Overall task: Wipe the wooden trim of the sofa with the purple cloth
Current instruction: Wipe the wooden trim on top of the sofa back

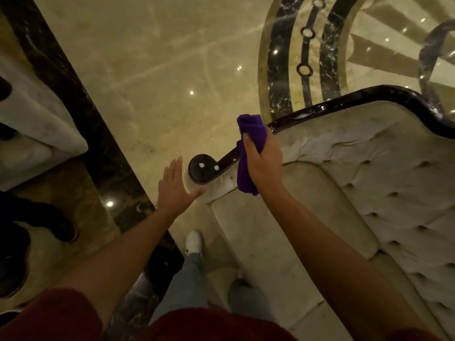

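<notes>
My right hand (262, 159) is closed around the purple cloth (247, 153), which is bunched up in my fist, one end sticking up above my fingers and the other hanging down past my wrist. The cloth sits against the dark wooden trim (344, 100) of the sofa (357, 173), on the sloping stretch that runs down the arm. That trim ends in a round dark knob (201, 168) at the front of the arm, glossy with two small light spots on it. My left hand (173, 187) is open and flat, fingers spread, just beside the knob, with the thumb reaching toward the pale padded arm under it; I cannot tell whether it touches. The sofa is cream with buttoned tufting. Below, my white shoe (194, 242) stands on the polished marble floor (152, 70).
</notes>
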{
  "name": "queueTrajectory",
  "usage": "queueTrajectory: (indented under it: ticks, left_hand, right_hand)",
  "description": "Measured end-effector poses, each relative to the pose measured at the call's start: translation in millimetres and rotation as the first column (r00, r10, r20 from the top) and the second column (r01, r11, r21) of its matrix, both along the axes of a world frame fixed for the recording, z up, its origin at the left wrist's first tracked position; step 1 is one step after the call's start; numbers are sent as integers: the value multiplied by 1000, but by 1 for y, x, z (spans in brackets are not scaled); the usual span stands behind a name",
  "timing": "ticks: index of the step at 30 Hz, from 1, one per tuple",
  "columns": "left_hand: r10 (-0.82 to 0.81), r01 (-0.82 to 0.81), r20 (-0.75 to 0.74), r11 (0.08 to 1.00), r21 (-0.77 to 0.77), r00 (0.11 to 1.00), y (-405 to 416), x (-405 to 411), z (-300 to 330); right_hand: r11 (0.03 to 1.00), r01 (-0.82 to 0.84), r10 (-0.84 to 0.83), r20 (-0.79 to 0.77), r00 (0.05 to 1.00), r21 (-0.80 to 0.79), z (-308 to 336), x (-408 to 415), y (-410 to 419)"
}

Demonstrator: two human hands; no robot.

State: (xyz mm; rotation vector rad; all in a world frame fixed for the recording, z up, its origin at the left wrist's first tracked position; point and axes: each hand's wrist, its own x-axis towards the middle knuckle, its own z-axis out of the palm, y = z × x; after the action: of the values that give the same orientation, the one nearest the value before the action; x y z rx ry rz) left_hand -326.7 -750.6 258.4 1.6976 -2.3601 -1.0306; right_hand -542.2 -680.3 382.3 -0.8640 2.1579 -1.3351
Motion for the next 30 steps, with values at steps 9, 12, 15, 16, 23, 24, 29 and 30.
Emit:
queueTrajectory:
  ticks: [9, 12, 15, 16, 23, 24, 29, 30]
  left_hand:
    - [-26, 46, -133, 988, 150, 991, -19, -4, -103]
    - [118, -29, -301, 958, 285, 946, -18, -16, -112]
    - [160, -59, -349, 957, 282, 924, -17, -21, -118]
    - [130, -41, -370, 970, 239, 920, -17, -23, -113]
    - [-74, 120, -292, 983, 142, 954, -12, -5, -119]
    - [-75, 123, -292, 981, 148, 953, -11, -3, -118]
    - [36, 51, -340, 968, 245, 940, -10, -6, -112]
    - [44, 48, -340, 965, 256, 939, -11, -4, -111]
  right_hand:
    - [753, -468, 656, -471, 589, 463, -117, -7, -77]
    - [759, -444, 648, -476, 595, 477, -153, -2, -90]
    - [764, -375, 628, -471, 619, 526, -177, 3, -95]
    - [757, -351, 635, -493, 595, 551, -179, 3, -94]
    - [733, -254, 645, -525, 556, 631, -196, 13, -96]
    - [733, -244, 639, -521, 566, 635, -195, 14, -97]
    - [708, -308, 680, -495, 541, 636, -198, 39, -97]
    - [685, -310, 706, -493, 509, 660, -202, 46, -97]
